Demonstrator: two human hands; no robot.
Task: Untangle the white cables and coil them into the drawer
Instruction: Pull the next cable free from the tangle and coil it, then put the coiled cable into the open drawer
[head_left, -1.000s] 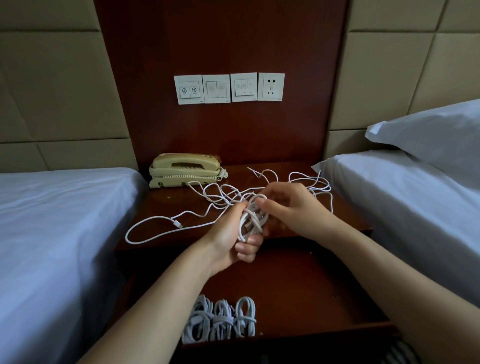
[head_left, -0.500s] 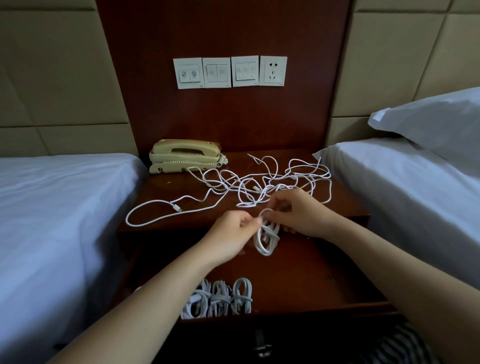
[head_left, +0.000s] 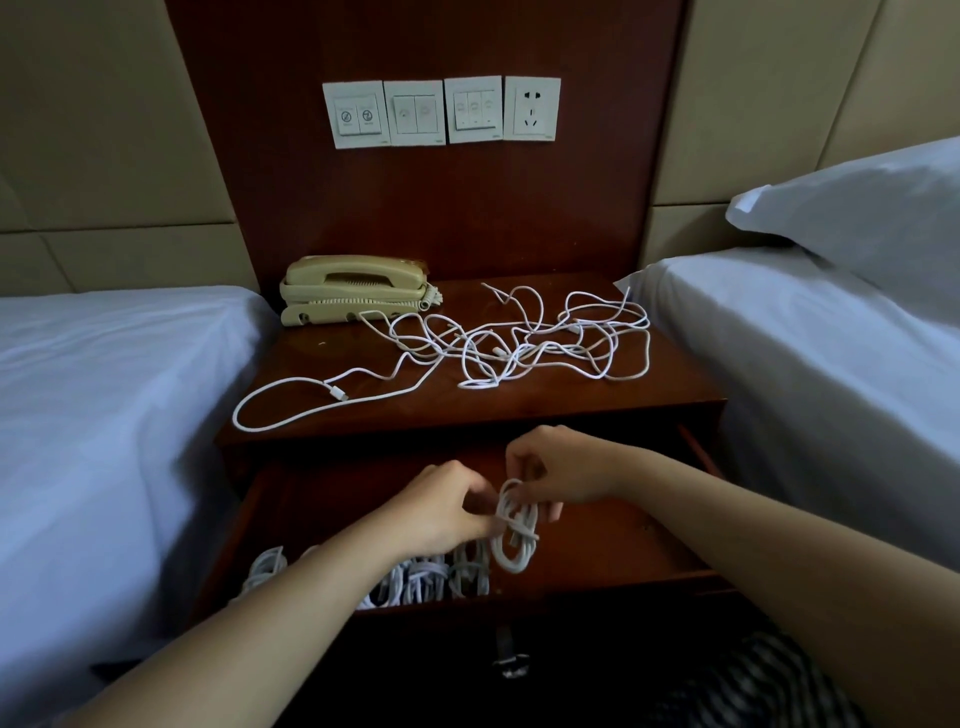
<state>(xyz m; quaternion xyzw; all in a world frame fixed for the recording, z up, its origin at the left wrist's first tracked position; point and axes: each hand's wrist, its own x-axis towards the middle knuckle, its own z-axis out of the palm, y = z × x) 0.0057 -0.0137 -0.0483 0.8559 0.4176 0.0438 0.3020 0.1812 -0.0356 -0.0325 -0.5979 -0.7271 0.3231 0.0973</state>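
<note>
Two hands meet over the open drawer (head_left: 597, 540), pinching one small bundle between them. The left hand (head_left: 441, 512) closes thumb and forefinger on the left side of the coiled cable (head_left: 514, 527), while the right hand (head_left: 558, 470) curls its fingers over the top of the same coil, gripping its upper loops. The coil is a narrow oval of smooth white cord, cinched around its waist by a wrap of its own tail, and it hangs just above the drawer floor.

Below it, along the drawer's front edge, lies a row of finished bundles (head_left: 447, 574), each the same looped oval; the left forearm covers part of the row, so how many there are is hard to tell. The drawer is dark reddish wood with a dull sheen.

On the nightstand top (head_left: 322, 364), glossy and of the same wood, the remaining loose cables (head_left: 519, 343) sprawl in a thin, curling tangle, one long loop trailing out toward the left edge. A beige plastic telephone (head_left: 353, 288) with a spiral cord sits at the back left corner. White, softly creased bedsheets (head_left: 104, 405) flank the nightstand on both sides.
</note>
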